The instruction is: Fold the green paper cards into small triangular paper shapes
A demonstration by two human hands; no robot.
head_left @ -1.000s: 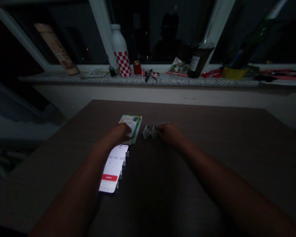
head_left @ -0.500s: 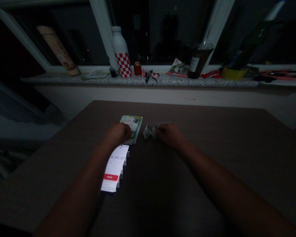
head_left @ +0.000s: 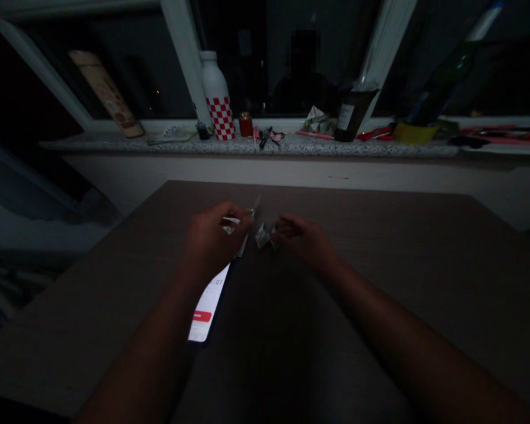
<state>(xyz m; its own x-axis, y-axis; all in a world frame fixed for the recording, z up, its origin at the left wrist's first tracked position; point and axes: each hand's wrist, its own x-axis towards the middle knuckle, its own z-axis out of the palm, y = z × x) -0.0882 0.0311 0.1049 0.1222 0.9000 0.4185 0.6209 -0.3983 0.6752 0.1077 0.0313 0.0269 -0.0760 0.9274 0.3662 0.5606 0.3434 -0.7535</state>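
My left hand (head_left: 218, 232) is closed in a pinch on a thin paper sheet (head_left: 257, 203), seen almost edge-on and blurred. Beneath that hand lies a stack of printed paper sheets (head_left: 242, 247), mostly covered by it. My right hand (head_left: 301, 237) is just right of a small folded paper piece (head_left: 262, 235) that stands on the table. A second folded paper piece (head_left: 274, 237) is right beside its fingertips and partly hidden by them. The right fingers look loosely curled and apart, slightly blurred, with nothing visible gripped between them.
A lit phone (head_left: 206, 309) lies under my left wrist on the brown table (head_left: 380, 235). Along the granite windowsill (head_left: 159, 144) stand a red-checked white bottle (head_left: 221, 100), a beige flask (head_left: 108, 94), a red jar (head_left: 246, 125), a dark pouch (head_left: 353, 115) and a green bottle (head_left: 450, 73).
My left hand has risen off the stack and moved slightly right, with a sheet now in its pinch. My right fingers have loosened at the folded paper piece and lifted slightly.
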